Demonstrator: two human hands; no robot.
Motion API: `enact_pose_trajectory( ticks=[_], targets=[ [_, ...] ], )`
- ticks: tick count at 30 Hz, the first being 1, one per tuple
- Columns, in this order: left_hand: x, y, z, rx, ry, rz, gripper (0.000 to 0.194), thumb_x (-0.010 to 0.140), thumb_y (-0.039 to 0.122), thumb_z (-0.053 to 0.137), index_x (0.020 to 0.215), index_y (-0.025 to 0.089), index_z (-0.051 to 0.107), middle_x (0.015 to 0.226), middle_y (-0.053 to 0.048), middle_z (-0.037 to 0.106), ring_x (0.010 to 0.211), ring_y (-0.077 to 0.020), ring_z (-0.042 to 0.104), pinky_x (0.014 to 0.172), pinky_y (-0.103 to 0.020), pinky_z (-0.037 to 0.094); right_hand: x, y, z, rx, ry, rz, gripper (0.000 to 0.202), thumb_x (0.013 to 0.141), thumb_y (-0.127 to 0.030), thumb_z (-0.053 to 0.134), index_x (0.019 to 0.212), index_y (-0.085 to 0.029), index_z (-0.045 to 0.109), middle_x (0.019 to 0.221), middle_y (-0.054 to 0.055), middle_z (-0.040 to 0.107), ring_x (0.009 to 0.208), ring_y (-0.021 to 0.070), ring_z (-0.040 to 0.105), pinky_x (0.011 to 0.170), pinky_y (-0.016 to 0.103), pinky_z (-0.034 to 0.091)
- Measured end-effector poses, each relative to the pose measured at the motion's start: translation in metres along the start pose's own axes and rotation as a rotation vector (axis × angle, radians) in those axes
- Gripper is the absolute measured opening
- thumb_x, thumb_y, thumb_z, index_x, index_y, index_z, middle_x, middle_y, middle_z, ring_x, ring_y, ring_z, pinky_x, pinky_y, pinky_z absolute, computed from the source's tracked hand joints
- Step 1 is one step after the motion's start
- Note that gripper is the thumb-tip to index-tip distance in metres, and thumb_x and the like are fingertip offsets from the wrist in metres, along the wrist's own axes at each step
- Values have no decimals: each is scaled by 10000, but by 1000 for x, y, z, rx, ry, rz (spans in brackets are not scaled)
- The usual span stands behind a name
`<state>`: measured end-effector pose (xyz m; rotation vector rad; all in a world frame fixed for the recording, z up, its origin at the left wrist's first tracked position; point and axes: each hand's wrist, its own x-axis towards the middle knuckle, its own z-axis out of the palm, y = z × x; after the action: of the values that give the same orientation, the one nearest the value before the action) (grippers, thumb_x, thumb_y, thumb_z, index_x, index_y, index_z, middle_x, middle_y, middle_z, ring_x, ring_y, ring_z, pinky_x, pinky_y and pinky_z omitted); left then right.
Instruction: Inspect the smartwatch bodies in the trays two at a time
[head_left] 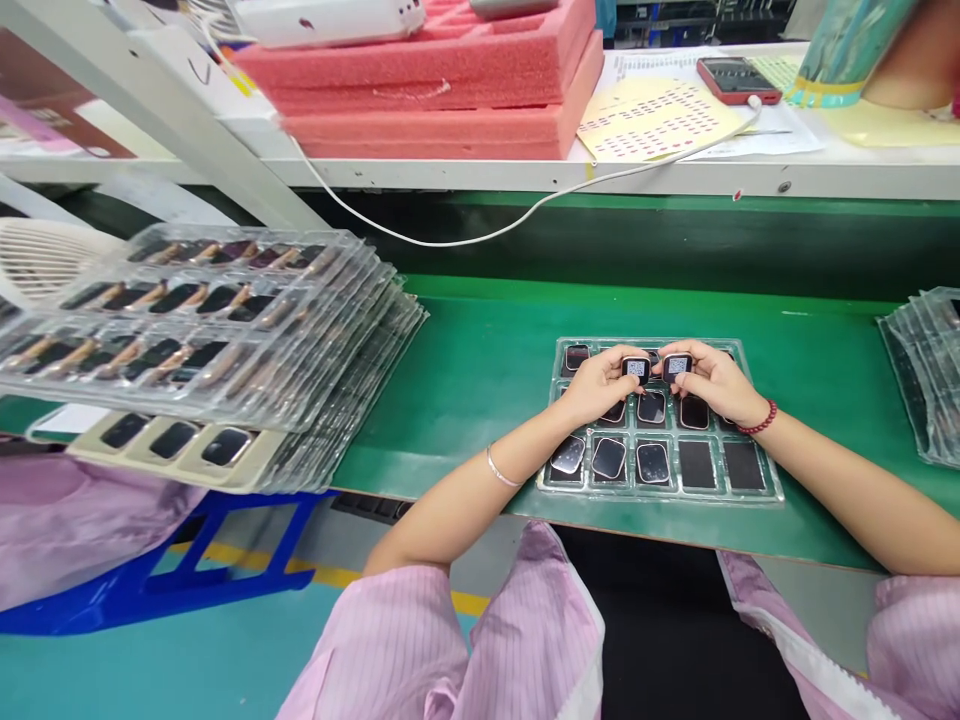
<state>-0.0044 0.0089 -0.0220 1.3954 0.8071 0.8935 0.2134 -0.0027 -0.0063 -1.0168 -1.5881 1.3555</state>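
My left hand [600, 382] pinches a small square watch [635, 371] whose lit screen shows a code pattern. Beside it, my right hand [718, 383] grips a second watch [676, 368] with a similar lit screen. Both are held just above the far part of a clear plastic tray [772, 490] on the green bench. Dark-screened watches fill several tray compartments, among them a tilted one [608, 458] in the front row. Two compartments at the front right hold no watch and show dark bottoms. My fingers hide part of the back rows.
Tall stacked trays of watches [300, 330] stand at the left, above a beige tray [259, 460]. More clear trays [926, 380] lie at the right edge. A white cable [450, 243] droops below the shelf [480, 176], which bears red foam [450, 130] and a phone [739, 78].
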Motion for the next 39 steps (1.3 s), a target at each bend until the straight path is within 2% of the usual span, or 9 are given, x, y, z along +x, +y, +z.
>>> enact_pose_trajectory(
  ticks=[3, 10, 17, 20, 24, 29, 36, 39],
  targets=[
    [0, -2, 0, 6, -2, -9, 332, 810, 233, 661, 1120, 125, 610, 1057, -99, 703, 700, -132, 700, 597, -221, 518, 0, 3, 1, -36, -4, 7, 285, 826, -331, 706, 1068, -191, 651, 943, 71, 753, 611, 126, 637, 592, 275, 577],
    [1, 0, 1, 17, 6, -24, 273, 835, 214, 635, 1088, 119, 600, 1004, -83, 704, 639, -102, 687, 532, -176, 486, 0, 4, 0, -81, -16, 0, 290, 847, -370, 691, 1065, -183, 651, 955, 81, 745, 605, 129, 638, 582, 282, 578],
    [1, -4, 0, 23, -6, 21, 274, 833, 212, 641, 1090, 125, 598, 1014, -79, 709, 655, -89, 678, 578, -182, 533, 0, 3, 3, -109, -16, -25, 307, 851, -404, 685, 1070, -191, 664, 942, 84, 741, 675, 158, 655, 617, 301, 592],
    [0, -3, 1, 31, -2, 21, 260, 833, 208, 636, 1076, 122, 602, 996, -78, 712, 664, -97, 683, 615, -207, 559, -1, 3, 3, -115, -20, -19, 312, 857, -412, 675, 1073, -186, 669, 936, 87, 743, 645, 149, 646, 603, 298, 588],
    [-1, 0, 2, 54, 1, 32, 241, 834, 191, 631, 1065, 124, 614, 973, -75, 715, 686, -103, 691, 622, -201, 562, -1, 3, 3, -138, -34, -7, 298, 866, -389, 663, 1083, -185, 669, 940, 86, 742, 621, 145, 639, 604, 304, 585],
    [-1, 1, 2, 63, -10, 33, 242, 839, 190, 615, 1072, 125, 608, 999, -80, 717, 689, -105, 691, 641, -220, 576, -1, 5, 3, -146, -23, -34, 257, 869, -342, 643, 1073, -187, 662, 970, 88, 738, 703, 167, 664, 629, 305, 586],
    [-1, 0, 3, 60, -9, 27, 237, 837, 168, 593, 1070, 123, 607, 1001, -77, 717, 701, -100, 684, 655, -220, 580, -2, 5, 3, -188, -42, -28, 250, 864, -291, 616, 1087, -184, 658, 965, 81, 739, 642, 153, 647, 631, 324, 584],
    [-2, 1, 3, 44, -14, 28, 246, 830, 171, 606, 1072, 129, 605, 967, -64, 716, 687, -91, 672, 646, -211, 574, -2, 4, 4, -176, -31, -50, 239, 856, -298, 638, 1069, -192, 664, 1002, 78, 735, 691, 158, 659, 649, 318, 591]
  ],
)
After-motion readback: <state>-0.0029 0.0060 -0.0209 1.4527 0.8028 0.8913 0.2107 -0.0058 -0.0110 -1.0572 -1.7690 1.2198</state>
